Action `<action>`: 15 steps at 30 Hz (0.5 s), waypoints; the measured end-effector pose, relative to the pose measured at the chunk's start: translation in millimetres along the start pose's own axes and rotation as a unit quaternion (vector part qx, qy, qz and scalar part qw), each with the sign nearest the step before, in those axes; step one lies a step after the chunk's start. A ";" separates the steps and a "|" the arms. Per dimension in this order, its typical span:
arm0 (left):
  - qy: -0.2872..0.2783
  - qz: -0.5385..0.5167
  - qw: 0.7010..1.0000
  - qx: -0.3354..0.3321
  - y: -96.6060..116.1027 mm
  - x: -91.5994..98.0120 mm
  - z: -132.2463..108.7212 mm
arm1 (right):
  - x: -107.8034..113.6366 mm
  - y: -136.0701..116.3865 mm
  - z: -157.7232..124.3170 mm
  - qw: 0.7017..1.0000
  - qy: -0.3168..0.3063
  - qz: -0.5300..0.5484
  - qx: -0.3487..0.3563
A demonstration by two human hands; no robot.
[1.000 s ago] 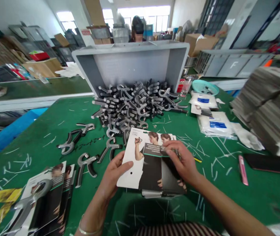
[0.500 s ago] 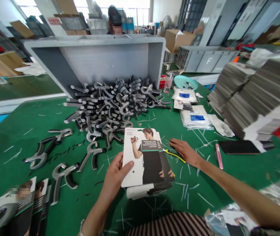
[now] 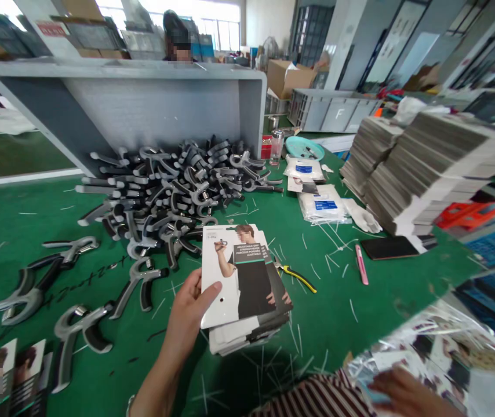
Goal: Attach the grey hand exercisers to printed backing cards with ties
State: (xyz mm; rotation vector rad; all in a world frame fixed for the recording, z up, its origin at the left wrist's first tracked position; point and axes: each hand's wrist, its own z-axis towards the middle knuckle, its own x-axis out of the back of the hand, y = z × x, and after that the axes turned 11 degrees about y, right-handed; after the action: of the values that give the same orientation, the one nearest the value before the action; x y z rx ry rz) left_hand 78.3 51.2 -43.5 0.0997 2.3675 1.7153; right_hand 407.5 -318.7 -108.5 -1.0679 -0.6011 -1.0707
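Note:
My left hand [image 3: 186,318] grips the left edge of a stack of printed cards [image 3: 247,278], its thumb on top. The upper card shows a person in black. At the lower right my right hand [image 3: 404,391], blurred, is over a clear plastic bag [image 3: 482,353] of printed cards; its fingers are smeared. Yellow-handled pliers [image 3: 299,277] lie right of the stack. Beyond it is a heap of grey and black hand grips [image 3: 178,191], and several single grips [image 3: 82,330] lie to the left.
A grey crate [image 3: 156,110] lies on its side behind the heap. At right are tall stacks of grey card [image 3: 430,168], a phone [image 3: 389,248], a pink pen [image 3: 361,264], and white packets [image 3: 323,204]. A turquoise plate [image 3: 304,148] is farther back. A person [image 3: 178,37] is beyond the crate.
My right hand has left the table by the pliers and moved down and right to the plastic bag. The view has turned right. My left hand still holds the card stack.

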 end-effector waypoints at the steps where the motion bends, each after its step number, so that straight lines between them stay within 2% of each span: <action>1: 0.003 -0.001 1.000 -0.002 -0.5 -1.1 0.2 | -1.3 11.1 27.3 0.999 -0.047 -0.025 0.008; 2: 0.006 -0.002 1.000 -0.003 -1.1 -2.0 0.1 | -6.0 23.1 59.0 0.997 -0.052 -0.045 -0.029; 4: 0.014 -0.002 1.000 -0.004 -1.8 -2.8 -1.1 | -22.9 44.6 120.1 0.994 0.013 -0.068 -0.085; 6: 0.016 0.002 1.000 -0.005 -1.8 -2.0 -3.2 | -44.7 52.2 157.7 0.993 0.009 -0.076 -0.085; 7: 0.013 0.004 1.000 -0.004 -1.7 -1.2 -4.3 | -55.3 48.3 163.7 0.994 -0.002 -0.074 -0.079; 9: 0.010 0.005 1.000 0.001 -1.2 0.6 -6.3 | -71.2 27.4 153.8 0.996 -0.044 -0.055 -0.061; 12: 0.023 0.005 1.000 0.007 -0.7 1.1 -6.5 | -73.8 -8.0 126.1 0.987 -0.157 0.037 -0.017; 13: 0.027 0.006 1.000 0.006 -0.5 0.4 -5.5 | -70.0 -11.4 124.9 0.983 -0.172 0.055 -0.028; 15: 0.022 0.007 1.000 0.004 0.0 -1.8 -2.7 | -60.2 2.8 141.4 0.983 -0.145 0.040 -0.106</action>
State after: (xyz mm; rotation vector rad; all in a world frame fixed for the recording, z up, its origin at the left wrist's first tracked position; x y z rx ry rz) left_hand 79.5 48.3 -42.4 0.0794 2.4108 1.7313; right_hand 398.5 -165.4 -102.5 -1.4392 -0.6798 -0.9304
